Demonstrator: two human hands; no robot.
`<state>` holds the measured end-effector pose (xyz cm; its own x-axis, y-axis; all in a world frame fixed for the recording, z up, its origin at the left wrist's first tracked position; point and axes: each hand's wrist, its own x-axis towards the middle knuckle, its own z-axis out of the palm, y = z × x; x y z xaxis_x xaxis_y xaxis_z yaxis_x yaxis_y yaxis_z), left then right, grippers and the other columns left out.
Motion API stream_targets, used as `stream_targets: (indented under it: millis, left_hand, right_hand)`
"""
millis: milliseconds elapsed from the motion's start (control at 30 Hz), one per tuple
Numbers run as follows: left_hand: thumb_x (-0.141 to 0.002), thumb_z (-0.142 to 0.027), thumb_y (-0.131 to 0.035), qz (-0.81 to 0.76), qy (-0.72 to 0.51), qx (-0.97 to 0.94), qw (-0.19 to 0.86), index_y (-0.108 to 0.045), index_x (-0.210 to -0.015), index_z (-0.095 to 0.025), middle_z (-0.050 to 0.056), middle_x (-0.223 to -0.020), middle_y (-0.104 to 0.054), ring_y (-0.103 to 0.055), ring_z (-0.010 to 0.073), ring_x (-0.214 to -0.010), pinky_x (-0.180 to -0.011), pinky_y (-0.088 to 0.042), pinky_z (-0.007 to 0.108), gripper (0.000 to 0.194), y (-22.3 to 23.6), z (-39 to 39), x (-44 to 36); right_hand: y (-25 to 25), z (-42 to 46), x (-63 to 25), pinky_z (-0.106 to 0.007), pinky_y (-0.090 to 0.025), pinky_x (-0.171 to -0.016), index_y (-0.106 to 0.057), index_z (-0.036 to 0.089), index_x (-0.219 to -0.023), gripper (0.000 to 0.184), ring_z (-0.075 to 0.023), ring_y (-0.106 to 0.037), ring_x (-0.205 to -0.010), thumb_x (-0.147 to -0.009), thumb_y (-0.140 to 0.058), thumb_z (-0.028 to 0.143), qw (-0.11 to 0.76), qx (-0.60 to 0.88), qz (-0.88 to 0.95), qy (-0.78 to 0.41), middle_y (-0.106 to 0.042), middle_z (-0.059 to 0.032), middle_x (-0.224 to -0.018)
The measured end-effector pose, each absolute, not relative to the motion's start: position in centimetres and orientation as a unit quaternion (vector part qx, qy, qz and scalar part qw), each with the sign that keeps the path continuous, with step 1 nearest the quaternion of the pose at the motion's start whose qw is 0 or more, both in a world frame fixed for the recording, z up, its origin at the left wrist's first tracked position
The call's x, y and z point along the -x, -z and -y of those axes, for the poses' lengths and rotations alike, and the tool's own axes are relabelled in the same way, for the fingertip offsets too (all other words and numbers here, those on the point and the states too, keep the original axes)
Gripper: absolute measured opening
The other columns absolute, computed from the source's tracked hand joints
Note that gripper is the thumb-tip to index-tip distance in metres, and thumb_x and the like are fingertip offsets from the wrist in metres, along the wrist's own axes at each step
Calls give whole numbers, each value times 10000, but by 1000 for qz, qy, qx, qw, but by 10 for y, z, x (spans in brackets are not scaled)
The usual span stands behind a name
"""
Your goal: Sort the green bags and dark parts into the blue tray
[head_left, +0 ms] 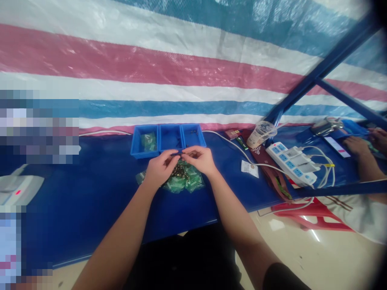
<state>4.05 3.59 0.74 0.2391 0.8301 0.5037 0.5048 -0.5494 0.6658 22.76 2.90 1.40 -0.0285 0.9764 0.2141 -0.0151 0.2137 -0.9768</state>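
Note:
My left hand (161, 167) and my right hand (200, 159) meet over a pile on the blue table, fingertips pinched close together. Between them is something small and dark that I cannot make out. Under the hands lie green-tinted clear plastic bags (184, 183) with small brass-coloured metal parts (180, 171) heaped on them. Just beyond stand three joined blue bins. The left bin (136, 147) has a green plastic bag (148, 141) in it. The middle bin (170, 139) shows little inside, and the right bin (193, 137) holds a few small dark pieces.
On the right are a plastic cup (256, 137), a white power strip (287, 161) with cables, a small white packet (249, 168) and a brown strap or bag (267, 173). A blue metal frame (302, 88) rises there. Beyond it are another person's hands (356, 145) and a phone (337, 147).

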Motion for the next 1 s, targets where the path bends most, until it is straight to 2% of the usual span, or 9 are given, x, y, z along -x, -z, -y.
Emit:
stream_targets:
  millis: [167, 367, 600, 867, 1000]
  left_hand:
    - [-915, -371, -571, -446, -447, -755, 176, -697, -995, -189, -14, -680, -656, -550, 77, -553, -602, -442, 190, 235, -8, -35, -42]
    - [-940, -387, -513, -457, -415, -763, 188, -675, -1030, -188, 28, -859, -721, -615, 98, -636, -656, -468, 203, 272, -9, -34, -41]
    - [-908, -381, -573, -450, -422, -761, 202, -665, -1059, -191, -18, -681, -658, -563, 84, -551, -598, -450, 187, 259, -10, -33, -42]
    - [-941, -380, -511, -462, -400, -765, 201, -672, -1019, -191, 10, -758, -700, -621, 103, -618, -646, -472, 198, 260, -9, -34, -42]
    - [-911, -383, -564, -457, -416, -760, 202, -652, -1081, -192, -4, -731, -682, -600, 96, -588, -633, -475, 197, 270, -11, -32, -43]
  right_hand:
    - [-13, -29, -227, -270, -543, -590, -735, 176, -900, 301, -150, -673, -642, -703, -787, 398, 542, 430, 558, -457, -733, -43, -757]
    - [-18, -27, -224, -279, -551, -606, -730, 183, -880, 313, -147, -667, -645, -692, -787, 425, 532, 445, 559, -455, -735, -44, -780]
    - [-13, -29, -225, -271, -539, -596, -723, 169, -892, 285, -143, -665, -623, -716, -776, 387, 539, 429, 562, -458, -726, -45, -749]
    - [-15, -28, -225, -281, -547, -621, -726, 175, -906, 287, -152, -673, -650, -723, -773, 390, 531, 441, 573, -443, -727, -44, -760]
    - [-15, -28, -226, -282, -545, -603, -726, 181, -899, 280, -151, -667, -638, -730, -766, 401, 536, 438, 568, -445, -727, -43, -758]
